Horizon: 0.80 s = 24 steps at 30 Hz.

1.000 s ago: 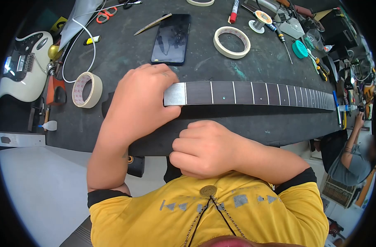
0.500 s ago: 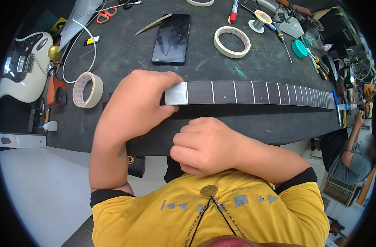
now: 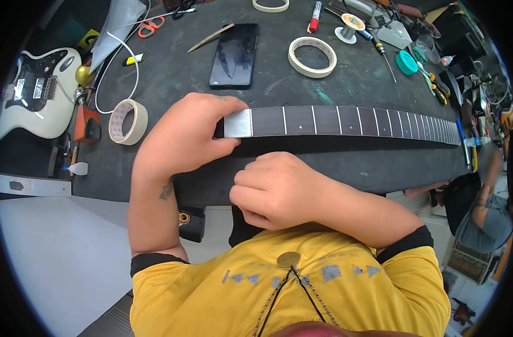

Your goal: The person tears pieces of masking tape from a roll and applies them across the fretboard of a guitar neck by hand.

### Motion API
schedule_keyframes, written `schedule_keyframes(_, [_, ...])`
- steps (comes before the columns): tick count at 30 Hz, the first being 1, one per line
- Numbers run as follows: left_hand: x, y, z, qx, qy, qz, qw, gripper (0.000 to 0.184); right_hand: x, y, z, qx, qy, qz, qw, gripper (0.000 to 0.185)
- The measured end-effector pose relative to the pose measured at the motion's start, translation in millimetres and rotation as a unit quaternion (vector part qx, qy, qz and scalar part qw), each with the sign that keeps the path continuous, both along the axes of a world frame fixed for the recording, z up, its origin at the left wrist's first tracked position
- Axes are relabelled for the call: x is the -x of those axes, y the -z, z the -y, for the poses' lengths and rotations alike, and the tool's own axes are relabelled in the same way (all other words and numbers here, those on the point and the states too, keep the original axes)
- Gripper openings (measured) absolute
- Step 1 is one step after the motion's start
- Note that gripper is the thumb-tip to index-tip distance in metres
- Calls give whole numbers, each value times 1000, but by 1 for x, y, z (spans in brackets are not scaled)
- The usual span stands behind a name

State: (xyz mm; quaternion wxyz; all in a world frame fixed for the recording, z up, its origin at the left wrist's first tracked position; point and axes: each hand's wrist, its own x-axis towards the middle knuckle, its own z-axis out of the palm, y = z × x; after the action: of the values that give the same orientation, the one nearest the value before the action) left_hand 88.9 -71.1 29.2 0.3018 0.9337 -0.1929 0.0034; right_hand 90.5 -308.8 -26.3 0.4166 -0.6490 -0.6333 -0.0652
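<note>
The fretted neck [image 3: 335,122] lay across the dark workbench [image 3: 357,163], frets up; the left hand [image 3: 186,135] grasped it at the silvery end strip [image 3: 237,123], fingers over the far edge, thumb at the near one, hiding whatever continued beneath the palm; the right hand [image 3: 276,188] was curled into a loose fist just beside the neck, and I could not tell whether anything was inside it; past the neck lay a phone [image 3: 234,59] and a tape roll [image 3: 312,72]; a second earlier the left knuckles had met the phone's lower edge in view, and now a gap showed; farther right stood a teal container [image 3: 406,63] and a clear cup [image 3: 427,49], their contents too small to make out; at the far right another person's arm [image 3: 493,165] was blurred, where half a second before it had been sharper.
</note>
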Motion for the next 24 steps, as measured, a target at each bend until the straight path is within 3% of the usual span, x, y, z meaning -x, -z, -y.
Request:
schedule_keyframes(5, [2, -3, 18, -78, -27, 71, 994, 42, -1, 4, -1, 3, 4, 3, 1000, 26])
schedule_keyframes(7, [1, -7, 18, -75, -55, 30, 995, 42, -1, 3, -1, 6, 0, 2, 1000, 27])
schedule_keyframes(10, [-2, -14, 11, -30, -66, -43, 996, 45, 0, -4, 2, -59, -46, -75, 994, 27])
schedule_keyframes(11, [-4, -14, 6, -2, -61, -67, 996, 47, 2, -13, 13, -23, -91, -191, 977, 20])
schedule_keyframes(13, [-1, -12, -4, 46, -36, -87, 994, 47, 19, -35, 30, -107, -215, -480, 843, 41])
schedule_keyframes(14, [-3, -7, -6, 74, -31, -87, 993, 44, 34, -57, 39, -165, -274, -607, 728, 62])
schedule_keyframes(16, [-6, 5, -9, 148, -52, -133, 979, 36, 61, -97, 46, -272, -360, -712, 539, 75])
schedule_keyframes(18, [-12, 1, -7, 126, -82, -166, 975, 34, 67, -133, 58, -226, -393, -740, 497, 86])
schedule_keyframes(19, [-14, 2, -6, 101, -91, -156, 978, 36, 70, -148, 61, -206, -414, -735, 496, 88])
schedule_keyframes(24, [-20, 3, -2, 102, -134, -165, 972, 41, 98, -146, 42, -233, -474, -611, 590, 96])
